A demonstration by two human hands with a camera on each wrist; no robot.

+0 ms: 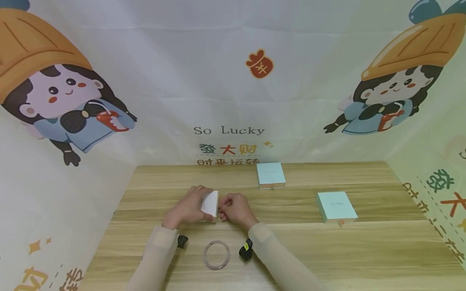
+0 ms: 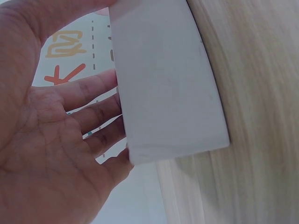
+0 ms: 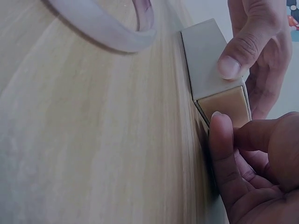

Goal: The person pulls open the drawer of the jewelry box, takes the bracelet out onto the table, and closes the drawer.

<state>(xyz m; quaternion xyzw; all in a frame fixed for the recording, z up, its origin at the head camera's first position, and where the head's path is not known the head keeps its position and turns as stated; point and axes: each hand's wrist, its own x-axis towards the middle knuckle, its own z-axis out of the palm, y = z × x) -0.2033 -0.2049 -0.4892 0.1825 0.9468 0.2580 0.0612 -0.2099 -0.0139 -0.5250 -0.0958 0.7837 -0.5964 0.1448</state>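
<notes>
A small pale drawer box (image 1: 210, 204) lies on the table between both hands. My left hand (image 1: 188, 207) grips it from the left, thumb on the near side and fingers on the far side. The left wrist view shows a plain whitish side of the box (image 2: 168, 84) against the fingertips. Close against the box's right end, my right hand (image 1: 236, 209) has its thumb and fingertips pinched together at the tan drawer front (image 3: 226, 106). Whatever lies between those fingertips is hidden. A translucent pinkish bangle (image 1: 216, 268) lies flat on the table, nearer the body than the box.
One light-blue drawer box (image 1: 271, 173) stands at the back of the wooden table (image 1: 291, 250), by the printed backdrop (image 1: 174, 81). Another light-blue box (image 1: 336, 206), with a small tab at its front, sits farther right. Printed cloth walls close off both sides.
</notes>
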